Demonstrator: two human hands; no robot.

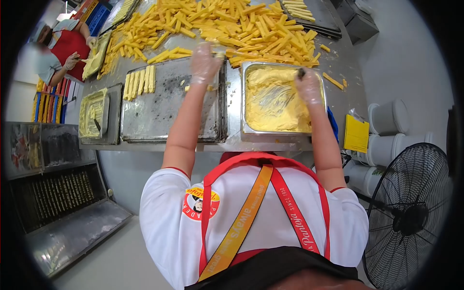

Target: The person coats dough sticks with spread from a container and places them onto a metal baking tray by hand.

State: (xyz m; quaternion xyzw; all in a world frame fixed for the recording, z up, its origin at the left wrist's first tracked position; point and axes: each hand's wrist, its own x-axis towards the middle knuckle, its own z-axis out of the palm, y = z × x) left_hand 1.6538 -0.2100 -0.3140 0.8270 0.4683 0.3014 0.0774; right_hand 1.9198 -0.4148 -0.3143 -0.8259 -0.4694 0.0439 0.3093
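Note:
My left hand, in a clear plastic glove, is over the far right part of a dark baking tray, at the edge of the stick pile. Its fingers are closed around a pale yellow stick, partly hidden by the hand. A neat row of cream-coated sticks lies at the tray's far left. My right hand, also gloved, is closed on a black-handled spatula above a deep metal pan of yellow cream. The spatula's blade cannot be made out.
A big pile of yellow sticks covers the table's far side. A smaller cream pan stands at left. A co-worker in a red apron works at far left. A black fan and white buckets stand at right.

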